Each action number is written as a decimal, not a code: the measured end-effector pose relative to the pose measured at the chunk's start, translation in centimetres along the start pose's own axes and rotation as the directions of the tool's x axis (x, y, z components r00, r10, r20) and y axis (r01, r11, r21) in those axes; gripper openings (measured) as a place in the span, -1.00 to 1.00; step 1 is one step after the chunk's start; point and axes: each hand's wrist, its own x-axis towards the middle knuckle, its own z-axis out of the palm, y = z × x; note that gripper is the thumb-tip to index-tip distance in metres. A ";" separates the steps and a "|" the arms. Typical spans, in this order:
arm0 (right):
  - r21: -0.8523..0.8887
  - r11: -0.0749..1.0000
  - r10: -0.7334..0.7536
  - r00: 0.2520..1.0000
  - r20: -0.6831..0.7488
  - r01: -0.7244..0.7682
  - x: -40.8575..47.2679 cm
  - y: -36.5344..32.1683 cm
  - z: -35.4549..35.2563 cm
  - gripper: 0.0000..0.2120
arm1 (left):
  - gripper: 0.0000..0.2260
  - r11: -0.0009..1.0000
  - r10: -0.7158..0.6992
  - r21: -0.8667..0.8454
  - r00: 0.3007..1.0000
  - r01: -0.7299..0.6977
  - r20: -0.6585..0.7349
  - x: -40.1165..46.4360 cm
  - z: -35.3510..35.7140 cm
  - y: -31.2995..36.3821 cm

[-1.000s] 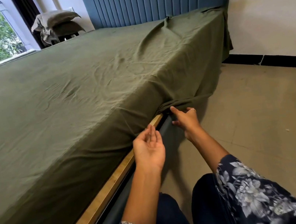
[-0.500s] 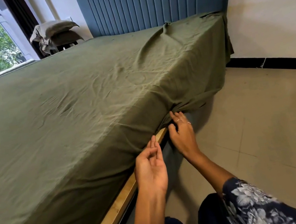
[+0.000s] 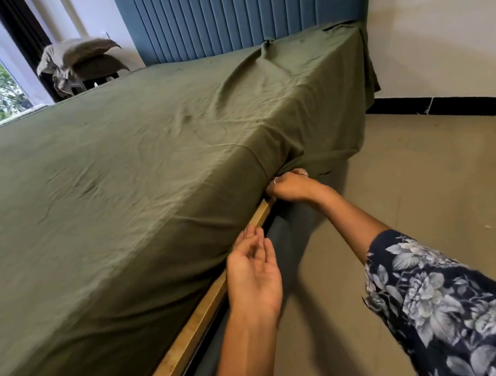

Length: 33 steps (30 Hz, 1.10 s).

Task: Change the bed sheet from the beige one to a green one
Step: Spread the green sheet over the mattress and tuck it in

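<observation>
Tucking the green sheet point(image 3: 128, 180) along the side of the bed: the sheet covers the whole mattress up to the blue headboard point(image 3: 243, 3), its side drape already under the mattress along the wooden rail point(image 3: 196, 322) and hanging loose toward the headboard. The right hand point(image 3: 292, 185) presses bunched cloth in at the sheet's lower edge above the rail; whether its fingers curl round the fabric cannot be told. The left hand point(image 3: 252, 276) hovers beside the rail, palm up, fingers relaxed, holding nothing. Risk, as a judgement: a hard push here could drag the top surface sideways, deepening the creases that run toward the headboard corner, or pull out the part already tucked. The loose drape lies beyond the right hand, headboard side.
</observation>
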 end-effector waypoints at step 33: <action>-0.411 0.856 -0.424 0.881 -0.212 0.313 3.4 14.6 -5.8 -0.36 | -0.55 -0.966 -0.112 -0.008 0.389 -0.258 0.915 13.0 8.3 -2.8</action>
